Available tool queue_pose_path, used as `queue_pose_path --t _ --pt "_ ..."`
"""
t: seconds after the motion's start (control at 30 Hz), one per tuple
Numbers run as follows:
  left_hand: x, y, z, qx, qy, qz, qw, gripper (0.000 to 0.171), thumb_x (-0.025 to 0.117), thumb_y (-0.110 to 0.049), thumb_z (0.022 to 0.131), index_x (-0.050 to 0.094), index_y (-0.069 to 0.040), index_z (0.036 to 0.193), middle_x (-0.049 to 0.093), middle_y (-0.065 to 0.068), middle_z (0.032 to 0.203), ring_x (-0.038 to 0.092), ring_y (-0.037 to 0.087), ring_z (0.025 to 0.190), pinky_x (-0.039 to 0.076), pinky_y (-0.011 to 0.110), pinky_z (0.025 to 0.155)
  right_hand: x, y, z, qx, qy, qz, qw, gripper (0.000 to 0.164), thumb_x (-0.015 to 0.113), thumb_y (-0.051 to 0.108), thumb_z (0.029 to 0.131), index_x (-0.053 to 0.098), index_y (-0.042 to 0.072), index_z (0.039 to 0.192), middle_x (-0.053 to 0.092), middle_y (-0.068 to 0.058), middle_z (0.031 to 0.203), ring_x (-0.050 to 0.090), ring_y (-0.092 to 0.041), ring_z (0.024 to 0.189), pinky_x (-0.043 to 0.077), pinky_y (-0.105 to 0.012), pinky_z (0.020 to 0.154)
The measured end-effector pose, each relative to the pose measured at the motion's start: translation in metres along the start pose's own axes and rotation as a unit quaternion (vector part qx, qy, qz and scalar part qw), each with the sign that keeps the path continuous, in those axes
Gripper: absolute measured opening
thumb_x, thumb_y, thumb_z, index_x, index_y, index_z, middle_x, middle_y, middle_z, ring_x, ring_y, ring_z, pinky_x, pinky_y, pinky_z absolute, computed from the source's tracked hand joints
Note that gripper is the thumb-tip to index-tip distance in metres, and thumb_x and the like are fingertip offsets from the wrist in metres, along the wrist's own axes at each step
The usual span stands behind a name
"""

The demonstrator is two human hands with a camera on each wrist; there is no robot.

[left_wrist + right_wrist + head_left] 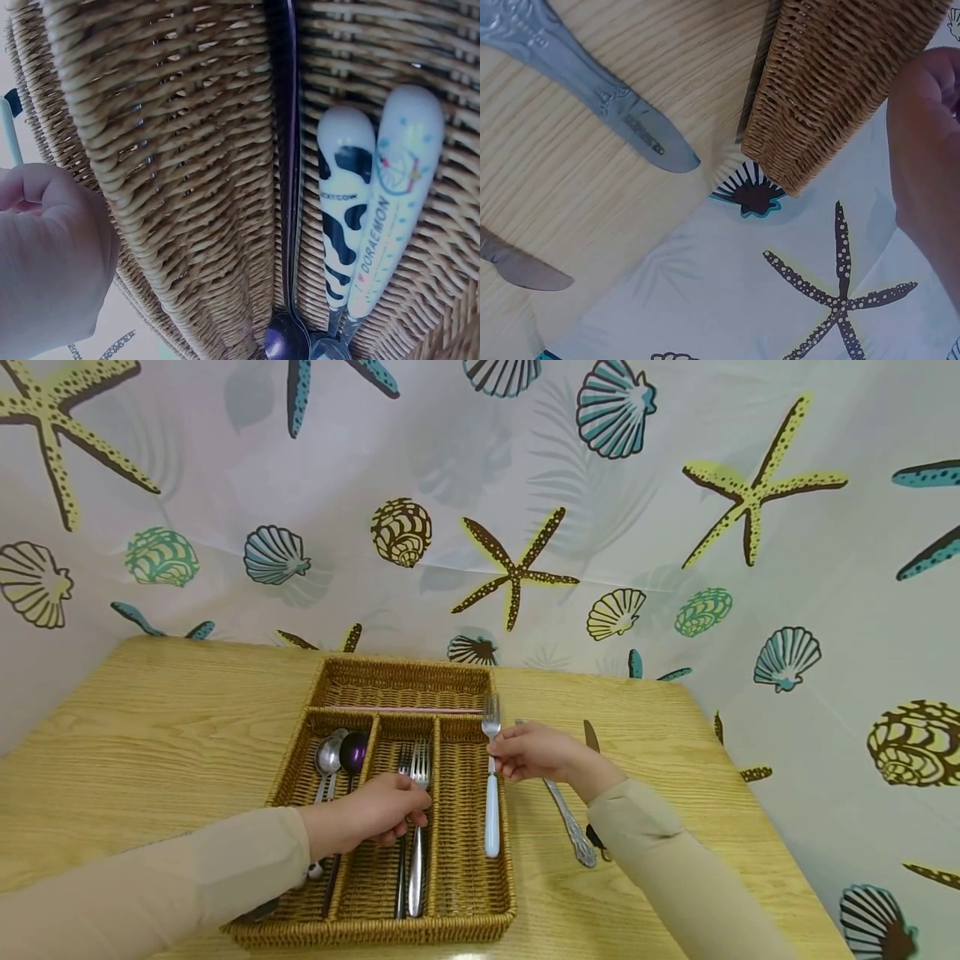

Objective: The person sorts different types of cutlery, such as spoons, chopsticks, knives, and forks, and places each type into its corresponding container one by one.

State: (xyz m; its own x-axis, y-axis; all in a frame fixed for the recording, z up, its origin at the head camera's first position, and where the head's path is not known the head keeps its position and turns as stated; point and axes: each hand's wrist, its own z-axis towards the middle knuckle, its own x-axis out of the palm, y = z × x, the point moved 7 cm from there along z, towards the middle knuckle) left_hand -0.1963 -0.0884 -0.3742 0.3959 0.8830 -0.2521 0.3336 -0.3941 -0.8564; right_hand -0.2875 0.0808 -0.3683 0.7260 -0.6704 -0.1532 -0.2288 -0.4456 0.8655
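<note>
My right hand [536, 752] pinches a fork [491, 827] with a pale blue handle by its neck. The fork hangs tines-away over the right side of the wicker cutlery basket [450, 931]. My left hand [382, 810] reaches into the middle compartment, fingers curled at the neck of a silver fork [417, 877]. Beside that fork lies a darker one [401, 881], partly hidden by the hand. The left compartment holds silver spoons [328, 756] and a purple spoon [353, 750]. In the left wrist view, two spoon handles [345, 202] show cow spots and printed lettering.
Right of the basket, an ornate-handled silver knife [573, 831] and a dark-handled knife [591, 735] lie on the wooden table [660, 727]. A thin pink stick [405, 709] lies in the basket's back compartment. A seashell-print cloth [420, 460] hangs behind the table.
</note>
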Motion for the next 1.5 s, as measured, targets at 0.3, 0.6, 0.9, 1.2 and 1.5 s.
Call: queue_pose_path --t 0.3,0.6,0.9,1.2,1.5 --pt "0.001 -0.003 0.001 0.004 -0.003 0.007 1.0000 0.026 0.046 -0.016 0.093 0.057 0.002 0.109 0.060 0.005 0.084 0.039 0.008 0.053 0.034 0.018 0.047 0.011 0.007 0.003 0.002 -0.021 0.001 1.000 0.017 0.044 0.014 0.099 0.056 0.006 0.090 0.057 0.003 0.071 0.049 -0.005 0.058 0.043 -0.020 0.058" --pt "0.003 -0.011 0.002 0.027 0.013 0.013 0.9995 0.030 0.050 -0.028 0.094 0.060 -0.001 0.101 0.062 0.005 0.086 0.039 0.009 0.053 0.035 0.021 0.050 0.025 0.017 0.010 0.005 -0.016 0.000 1.000 0.018 0.046 0.012 0.098 0.056 -0.002 0.098 0.058 0.004 0.069 0.048 -0.004 0.055 0.042 -0.018 0.053" --pt "0.004 -0.016 0.002 0.050 0.012 0.041 0.9979 0.023 0.059 -0.030 0.091 0.064 -0.007 0.089 0.050 0.000 0.066 0.039 0.011 0.054 0.033 0.024 0.050 0.043 0.021 0.016 0.009 -0.033 0.008 0.999 0.015 0.051 0.012 0.096 0.059 0.005 0.085 0.060 0.001 0.068 0.049 -0.006 0.053 0.044 -0.020 0.054" --pt "-0.004 -0.007 0.000 0.042 -0.003 0.064 0.9971 0.022 0.062 -0.024 0.089 0.067 -0.004 0.080 0.066 0.009 0.100 0.039 0.008 0.051 0.040 0.024 0.055 0.044 0.022 0.016 0.017 -0.043 0.003 0.999 0.031 0.050 0.022 0.097 0.058 -0.007 0.106 0.060 0.003 0.064 0.049 -0.005 0.053 0.044 -0.020 0.054" --pt "-0.017 -0.001 -0.007 0.022 -0.049 0.134 0.9895 0.023 0.065 -0.018 0.085 0.063 -0.006 0.067 0.049 -0.001 0.053 0.041 0.009 0.048 0.041 0.022 0.049 0.026 0.019 0.014 0.025 -0.079 0.007 0.997 0.051 0.043 0.032 0.099 0.049 -0.013 0.123 0.057 0.003 0.064 0.049 -0.006 0.053 0.042 -0.019 0.052"
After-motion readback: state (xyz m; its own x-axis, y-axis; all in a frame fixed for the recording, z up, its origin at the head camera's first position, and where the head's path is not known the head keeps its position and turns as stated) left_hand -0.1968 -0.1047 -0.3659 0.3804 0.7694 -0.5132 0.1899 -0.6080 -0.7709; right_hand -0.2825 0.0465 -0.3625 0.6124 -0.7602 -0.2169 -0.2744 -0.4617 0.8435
